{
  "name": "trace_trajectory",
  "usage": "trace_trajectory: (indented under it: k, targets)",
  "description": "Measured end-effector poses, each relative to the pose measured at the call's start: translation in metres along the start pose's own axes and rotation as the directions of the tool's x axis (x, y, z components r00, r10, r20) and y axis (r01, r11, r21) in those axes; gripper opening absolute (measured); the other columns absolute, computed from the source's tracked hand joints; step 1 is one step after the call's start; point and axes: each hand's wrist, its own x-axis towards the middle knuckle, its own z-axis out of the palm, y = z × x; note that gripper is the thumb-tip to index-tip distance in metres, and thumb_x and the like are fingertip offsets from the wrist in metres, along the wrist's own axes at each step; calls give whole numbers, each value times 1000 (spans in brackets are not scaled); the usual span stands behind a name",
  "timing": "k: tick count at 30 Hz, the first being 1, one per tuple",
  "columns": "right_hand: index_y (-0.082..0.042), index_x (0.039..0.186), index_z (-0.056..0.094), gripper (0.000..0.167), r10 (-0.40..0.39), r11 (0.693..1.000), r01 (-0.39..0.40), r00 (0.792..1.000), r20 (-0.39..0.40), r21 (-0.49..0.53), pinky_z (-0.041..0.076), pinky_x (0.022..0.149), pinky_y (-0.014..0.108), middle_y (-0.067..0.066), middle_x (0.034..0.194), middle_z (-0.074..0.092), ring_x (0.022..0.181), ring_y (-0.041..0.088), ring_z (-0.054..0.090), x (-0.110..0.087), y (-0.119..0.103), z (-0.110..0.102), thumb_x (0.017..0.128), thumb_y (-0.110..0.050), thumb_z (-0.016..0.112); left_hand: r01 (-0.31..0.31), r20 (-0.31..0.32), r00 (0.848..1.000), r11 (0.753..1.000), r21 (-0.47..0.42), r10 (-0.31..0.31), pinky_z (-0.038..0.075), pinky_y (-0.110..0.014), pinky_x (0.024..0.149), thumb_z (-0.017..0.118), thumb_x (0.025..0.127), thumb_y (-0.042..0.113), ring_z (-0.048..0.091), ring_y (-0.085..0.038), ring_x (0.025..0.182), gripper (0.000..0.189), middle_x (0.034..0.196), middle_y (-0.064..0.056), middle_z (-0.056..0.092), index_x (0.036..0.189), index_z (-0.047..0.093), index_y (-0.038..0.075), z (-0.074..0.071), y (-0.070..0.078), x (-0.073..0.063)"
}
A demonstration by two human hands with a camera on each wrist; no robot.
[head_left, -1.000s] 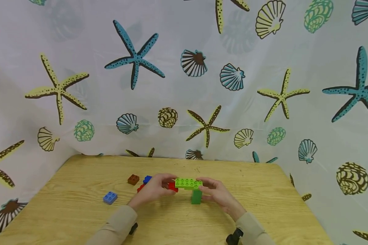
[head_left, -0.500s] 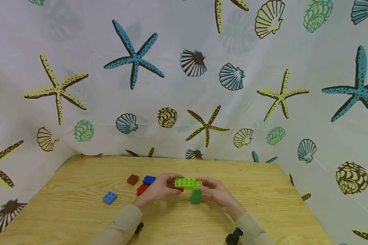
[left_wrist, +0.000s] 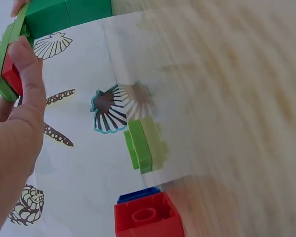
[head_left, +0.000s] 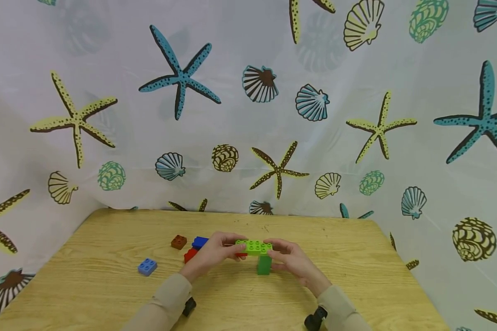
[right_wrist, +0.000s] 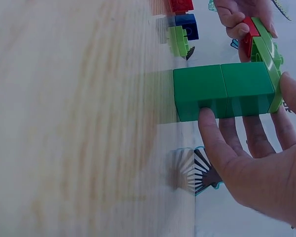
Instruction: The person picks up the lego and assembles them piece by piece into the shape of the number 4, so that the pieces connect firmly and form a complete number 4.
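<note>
A long lime green brick (head_left: 257, 248) lies across the top of a tower of two stacked green bricks (right_wrist: 222, 93) and juts out to the left. With its fingers along the tower's side and the thumb at the lime brick, my right hand (head_left: 300, 264) holds this upright piece on the table. My left hand (head_left: 213, 253) pinches a red brick (left_wrist: 11, 74) against the underside of the jutting lime end, its fingers and thumb above and below. Whether the red brick's studs are fully joined cannot be seen.
Left of the hands lie a red brick (head_left: 190, 255), a dark blue brick (head_left: 199, 242), a brown brick (head_left: 179, 242) and a lighter blue brick (head_left: 147, 266). Another lime brick (left_wrist: 139, 145) stands on the wooden table (head_left: 356, 276), hidden in the head view. A patterned curtain (head_left: 232, 193) hangs behind.
My left hand has moved right, carrying the red brick under the jutting lime end, and its fingers have come onto the lime brick. The right hand and the green tower have stayed in place.
</note>
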Motion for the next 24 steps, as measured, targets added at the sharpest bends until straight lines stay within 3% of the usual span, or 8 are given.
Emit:
trace_trajectory:
  k: [9, 16, 24]
  targets:
    - [-7, 141, 51, 52, -7, 1000, 7, 1000, 8, 4, 50, 98, 47, 10, 131, 57, 110, 14, 60, 1, 0, 0, 97, -31, 63, 25, -52, 998, 994, -107, -31, 57, -44, 85, 73, 88, 23, 71, -23, 90, 41, 111, -16, 69, 122, 67, 1, 4, 1, 0]
    - [-5, 141, 51, 54, -12, 1000, 12, 1000, 10, 2, 50, 98, 47, 10, 132, 57, 109, 13, 60, 2, -1, 0, 96, -31, 63, 51, -77, 995, 990, -130, -61, 58, -43, 84, 75, 87, 21, 72, -24, 88, 42, 108, -15, 70, 121, 67, -2, 4, 5, -1]
    - [-5, 141, 51, 53, -11, 1000, 11, 1000, 3, 6, 50, 98, 48, 9, 132, 57, 109, 13, 60, 1, -2, 1, 96, -31, 64, 66, -32, 997, 991, -118, -70, 58, -41, 83, 74, 88, 20, 71, -23, 90, 44, 113, -17, 68, 124, 64, -3, 1, 10, 0]
